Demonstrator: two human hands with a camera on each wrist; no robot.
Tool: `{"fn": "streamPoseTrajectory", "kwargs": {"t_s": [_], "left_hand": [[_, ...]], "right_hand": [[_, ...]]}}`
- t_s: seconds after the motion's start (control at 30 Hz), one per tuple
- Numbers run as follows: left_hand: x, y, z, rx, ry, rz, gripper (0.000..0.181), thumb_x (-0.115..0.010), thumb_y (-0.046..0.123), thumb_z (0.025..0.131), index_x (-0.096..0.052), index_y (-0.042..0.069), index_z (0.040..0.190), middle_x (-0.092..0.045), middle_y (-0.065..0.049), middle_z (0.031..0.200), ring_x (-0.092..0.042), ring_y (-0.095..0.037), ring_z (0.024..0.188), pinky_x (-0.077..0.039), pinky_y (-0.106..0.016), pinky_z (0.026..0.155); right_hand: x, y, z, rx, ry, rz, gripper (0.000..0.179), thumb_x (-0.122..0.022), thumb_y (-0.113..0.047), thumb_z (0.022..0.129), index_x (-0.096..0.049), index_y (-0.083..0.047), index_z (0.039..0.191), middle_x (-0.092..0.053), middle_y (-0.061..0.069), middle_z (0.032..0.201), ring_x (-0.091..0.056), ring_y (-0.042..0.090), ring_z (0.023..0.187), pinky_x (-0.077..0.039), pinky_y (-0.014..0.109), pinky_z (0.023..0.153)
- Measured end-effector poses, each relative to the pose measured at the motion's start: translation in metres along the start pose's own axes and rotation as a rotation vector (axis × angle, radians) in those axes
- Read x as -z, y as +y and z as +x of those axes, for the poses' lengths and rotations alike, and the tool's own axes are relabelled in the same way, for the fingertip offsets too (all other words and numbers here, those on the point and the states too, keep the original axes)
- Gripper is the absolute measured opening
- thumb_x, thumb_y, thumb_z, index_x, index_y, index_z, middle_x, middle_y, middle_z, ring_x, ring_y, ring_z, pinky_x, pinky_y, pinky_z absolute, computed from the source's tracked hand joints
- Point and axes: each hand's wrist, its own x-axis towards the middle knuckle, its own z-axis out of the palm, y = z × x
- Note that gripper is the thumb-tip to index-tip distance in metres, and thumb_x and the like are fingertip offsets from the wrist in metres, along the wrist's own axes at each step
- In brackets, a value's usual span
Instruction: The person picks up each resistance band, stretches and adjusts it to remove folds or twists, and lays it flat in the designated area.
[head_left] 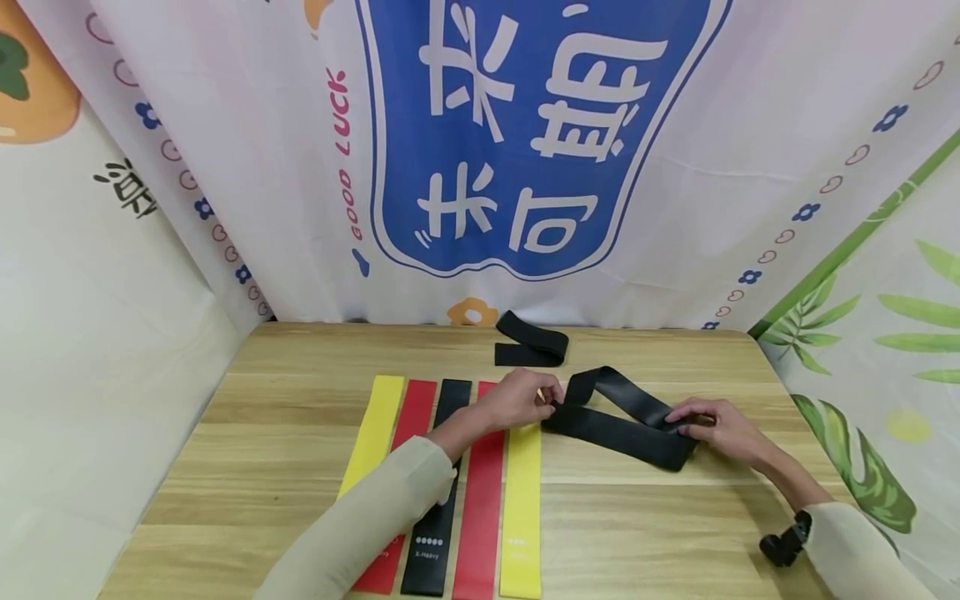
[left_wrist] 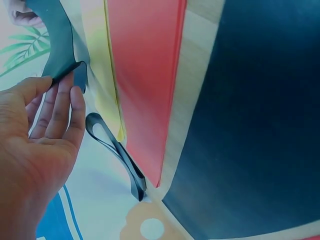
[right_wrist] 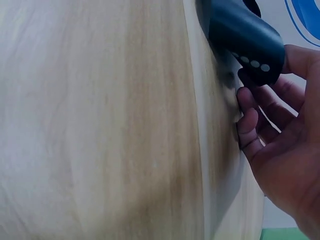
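A black elastic loop band (head_left: 617, 437) is held between the two hands just over the right half of the table. My left hand (head_left: 517, 400) pinches one end of it between thumb and fingertips, as the left wrist view also shows on the dark band (left_wrist: 59, 45). At the other end, my right hand (head_left: 720, 427) grips the band with thumb and fingers. White dots show on the band (right_wrist: 245, 37) in the right wrist view. Its upper strand bends up in a peak, apart from the flatter front strand.
Left of the held band, flat bands lie side by side: yellow (head_left: 375, 425), red (head_left: 480, 517), black (head_left: 429, 533) and another yellow (head_left: 522, 508). My left forearm crosses over them. A folded black band (head_left: 531, 350) lies at the back edge, before a printed curtain (head_left: 300, 208).
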Motion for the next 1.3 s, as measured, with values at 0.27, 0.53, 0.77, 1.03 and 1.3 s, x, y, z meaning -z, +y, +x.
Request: {"fn": "streamPoseTrajectory", "kwargs": {"t_s": [0.27, 0.53, 0.77, 1.03, 1.3], "left_hand": [[0.003, -0.003, -0.006, 0.007, 0.026, -0.006, 0.014, -0.075, 0.004, 0.096, -0.077, 0.008, 0.11, -0.074, -0.002, 0.1, -0.064, -0.01, 0.082, -0.053, -0.018, 0.078], [0.006, -0.005, -0.014, 0.004, 0.061, -0.014, 0.014, -0.076, 0.001, 0.095, -0.077, 0.007, 0.107, -0.075, -0.004, 0.097, -0.067, -0.013, 0.08, -0.054, -0.021, 0.078], [0.009, -0.007, -0.02, 0.036, 0.064, -0.039, 0.014, -0.076, 0.002, 0.095, -0.077, 0.009, 0.107, -0.075, -0.003, 0.098, -0.068, -0.012, 0.081, -0.055, -0.021, 0.077], [0.01, -0.013, -0.025, 0.039, 0.079, -0.087, 0.015, -0.075, 0.0, 0.094, -0.076, 0.009, 0.106, -0.074, -0.005, 0.098, -0.068, -0.012, 0.081, -0.056, -0.02, 0.077], [0.016, -0.015, -0.03, 0.039, 0.093, -0.132, 0.016, -0.075, -0.001, 0.095, -0.074, 0.008, 0.108, -0.072, -0.005, 0.097, -0.067, -0.01, 0.078, -0.057, -0.021, 0.075]], "right_hand": [[0.001, 0.004, -0.006, -0.027, 0.029, 0.108, 0.015, -0.067, 0.0, 0.1, -0.078, -0.003, 0.109, -0.074, 0.013, 0.114, -0.067, 0.001, 0.098, -0.056, 0.021, 0.076], [0.006, 0.008, -0.01, -0.048, 0.042, 0.089, 0.014, -0.067, -0.012, 0.105, -0.078, -0.005, 0.11, -0.074, -0.001, 0.106, -0.066, 0.012, 0.081, -0.056, 0.029, 0.066], [0.009, 0.009, -0.013, -0.086, 0.07, 0.046, 0.011, -0.077, -0.014, 0.098, -0.08, -0.01, 0.107, -0.074, -0.002, 0.107, -0.068, 0.005, 0.092, -0.056, 0.021, 0.077], [0.01, 0.012, -0.016, -0.093, 0.099, 0.062, 0.016, -0.084, -0.013, 0.091, -0.08, -0.006, 0.105, -0.075, -0.003, 0.106, -0.07, 0.005, 0.092, -0.058, 0.021, 0.076], [0.011, 0.013, -0.02, -0.122, 0.119, 0.111, 0.021, -0.084, -0.007, 0.09, -0.076, 0.0, 0.108, -0.074, -0.004, 0.101, -0.069, 0.005, 0.084, -0.057, 0.023, 0.069]]}}
